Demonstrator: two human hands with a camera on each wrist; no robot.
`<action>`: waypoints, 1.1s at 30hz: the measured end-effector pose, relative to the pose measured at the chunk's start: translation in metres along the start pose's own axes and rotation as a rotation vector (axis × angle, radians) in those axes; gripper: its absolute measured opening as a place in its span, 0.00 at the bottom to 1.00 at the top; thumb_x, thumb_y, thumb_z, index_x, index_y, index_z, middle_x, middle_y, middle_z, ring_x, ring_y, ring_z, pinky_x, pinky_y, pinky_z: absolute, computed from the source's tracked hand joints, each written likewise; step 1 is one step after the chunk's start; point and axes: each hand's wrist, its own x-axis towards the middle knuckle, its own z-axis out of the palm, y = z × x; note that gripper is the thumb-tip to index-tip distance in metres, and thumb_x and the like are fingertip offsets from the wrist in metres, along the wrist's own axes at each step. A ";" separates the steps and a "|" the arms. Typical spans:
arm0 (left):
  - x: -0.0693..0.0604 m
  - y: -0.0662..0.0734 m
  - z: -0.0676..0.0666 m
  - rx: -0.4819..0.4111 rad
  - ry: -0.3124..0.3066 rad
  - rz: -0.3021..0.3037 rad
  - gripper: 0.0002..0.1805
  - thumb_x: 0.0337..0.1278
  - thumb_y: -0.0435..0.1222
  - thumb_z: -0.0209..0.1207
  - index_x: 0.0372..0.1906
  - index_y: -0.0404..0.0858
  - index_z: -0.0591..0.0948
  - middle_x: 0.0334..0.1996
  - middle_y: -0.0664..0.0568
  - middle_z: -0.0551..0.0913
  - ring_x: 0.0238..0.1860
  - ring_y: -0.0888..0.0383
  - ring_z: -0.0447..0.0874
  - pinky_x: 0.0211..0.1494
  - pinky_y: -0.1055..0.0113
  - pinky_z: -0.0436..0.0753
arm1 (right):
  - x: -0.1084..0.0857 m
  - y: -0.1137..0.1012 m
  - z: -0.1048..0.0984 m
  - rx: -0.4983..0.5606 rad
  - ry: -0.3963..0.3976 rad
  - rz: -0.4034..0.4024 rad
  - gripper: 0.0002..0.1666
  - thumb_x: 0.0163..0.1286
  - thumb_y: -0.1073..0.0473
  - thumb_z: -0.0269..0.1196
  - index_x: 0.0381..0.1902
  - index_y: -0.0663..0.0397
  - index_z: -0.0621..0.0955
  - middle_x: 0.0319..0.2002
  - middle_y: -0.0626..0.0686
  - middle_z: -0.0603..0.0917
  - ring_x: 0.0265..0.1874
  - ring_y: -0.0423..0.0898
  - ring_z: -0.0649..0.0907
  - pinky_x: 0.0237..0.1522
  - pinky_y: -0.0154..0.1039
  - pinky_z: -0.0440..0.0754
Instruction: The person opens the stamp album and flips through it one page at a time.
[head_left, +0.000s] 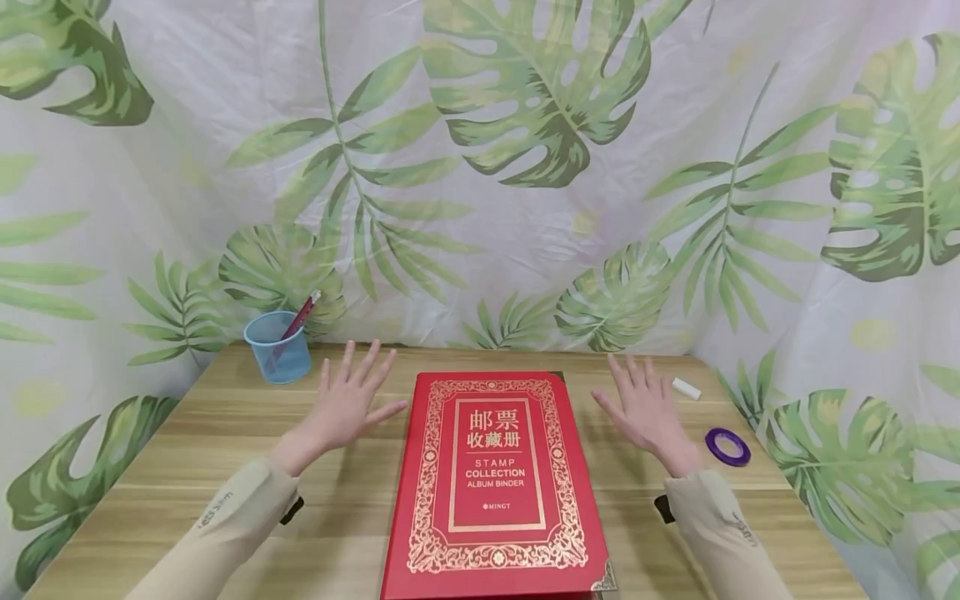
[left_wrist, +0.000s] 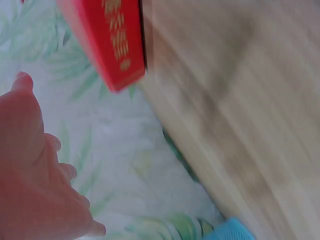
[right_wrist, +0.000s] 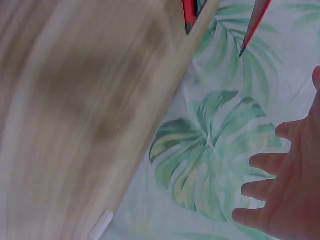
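Note:
A thick red stamp album with gold lettering and a gold ornamental border lies closed on the wooden table, cover up. To its left, my left hand hovers above the table with fingers spread, holding nothing. On the album's other side, my right hand is also raised with its fingers spread and nothing in it. Neither hand touches the album. The left wrist view shows the album's red spine with gold characters. In the right wrist view, corners of the album's covers show at the top.
A blue cup with a dark red pen in it stands at the back left. Toward the right edge lie a small white block and a purple tape roll. A leaf-patterned curtain hangs behind the wooden table.

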 end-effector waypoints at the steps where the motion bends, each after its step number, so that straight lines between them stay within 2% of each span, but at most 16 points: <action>1: -0.002 0.005 0.003 0.000 0.005 0.017 0.47 0.63 0.59 0.57 0.80 0.46 0.53 0.80 0.41 0.46 0.79 0.29 0.33 0.72 0.23 0.37 | -0.001 -0.002 0.002 -0.001 -0.002 -0.011 0.46 0.76 0.32 0.43 0.80 0.52 0.52 0.78 0.68 0.51 0.76 0.74 0.48 0.70 0.76 0.47; 7: -0.012 0.028 0.020 0.014 0.008 0.095 0.46 0.61 0.58 0.59 0.78 0.44 0.57 0.80 0.42 0.50 0.79 0.31 0.38 0.73 0.25 0.42 | -0.011 -0.017 0.015 0.021 0.015 -0.096 0.42 0.76 0.39 0.49 0.76 0.60 0.60 0.73 0.69 0.64 0.72 0.72 0.63 0.71 0.67 0.61; 12: -0.019 0.044 0.027 -0.016 -0.030 0.144 0.46 0.62 0.59 0.58 0.78 0.43 0.57 0.80 0.43 0.50 0.79 0.32 0.39 0.73 0.26 0.45 | -0.019 -0.030 0.024 0.094 -0.048 -0.108 0.41 0.76 0.38 0.50 0.72 0.65 0.66 0.67 0.68 0.73 0.67 0.67 0.73 0.68 0.61 0.70; 15: -0.023 0.053 0.030 -0.051 -0.062 0.195 0.46 0.62 0.59 0.58 0.78 0.44 0.57 0.80 0.43 0.51 0.80 0.33 0.40 0.73 0.26 0.46 | -0.023 -0.036 0.030 0.150 -0.099 -0.083 0.40 0.75 0.36 0.51 0.69 0.63 0.71 0.63 0.66 0.78 0.63 0.64 0.77 0.64 0.60 0.74; 19: -0.028 0.065 0.037 -0.099 -0.126 0.286 0.46 0.62 0.60 0.58 0.79 0.44 0.56 0.80 0.43 0.51 0.80 0.33 0.41 0.73 0.26 0.47 | -0.027 -0.043 0.033 0.247 -0.134 -0.062 0.28 0.75 0.40 0.55 0.59 0.55 0.79 0.46 0.55 0.87 0.48 0.51 0.85 0.53 0.51 0.82; 21: -0.029 0.070 0.039 -0.119 -0.166 0.325 0.46 0.62 0.60 0.57 0.79 0.45 0.55 0.80 0.44 0.51 0.80 0.34 0.41 0.74 0.27 0.46 | -0.027 -0.046 0.033 0.298 -0.132 -0.066 0.21 0.75 0.44 0.57 0.53 0.51 0.82 0.37 0.49 0.87 0.40 0.43 0.85 0.47 0.45 0.83; 23: -0.030 0.074 0.041 -0.128 -0.200 0.355 0.46 0.63 0.61 0.56 0.79 0.45 0.55 0.80 0.44 0.51 0.80 0.35 0.41 0.74 0.28 0.46 | -0.027 -0.047 0.033 0.343 -0.124 -0.071 0.17 0.75 0.46 0.57 0.49 0.50 0.83 0.33 0.46 0.86 0.35 0.39 0.84 0.42 0.39 0.82; 29: -0.034 0.079 0.044 -0.137 -0.267 0.382 0.46 0.65 0.62 0.52 0.79 0.44 0.55 0.80 0.45 0.50 0.80 0.37 0.43 0.76 0.33 0.50 | -0.025 -0.049 0.026 0.499 -0.113 -0.058 0.15 0.74 0.49 0.59 0.46 0.54 0.84 0.35 0.48 0.88 0.36 0.39 0.85 0.40 0.34 0.82; 33: -0.035 0.079 0.043 -0.171 -0.271 0.387 0.46 0.65 0.62 0.52 0.79 0.43 0.55 0.80 0.44 0.51 0.80 0.37 0.45 0.76 0.33 0.51 | -0.023 -0.050 0.017 0.598 -0.119 -0.039 0.17 0.73 0.48 0.60 0.46 0.56 0.83 0.37 0.51 0.88 0.36 0.39 0.84 0.40 0.33 0.81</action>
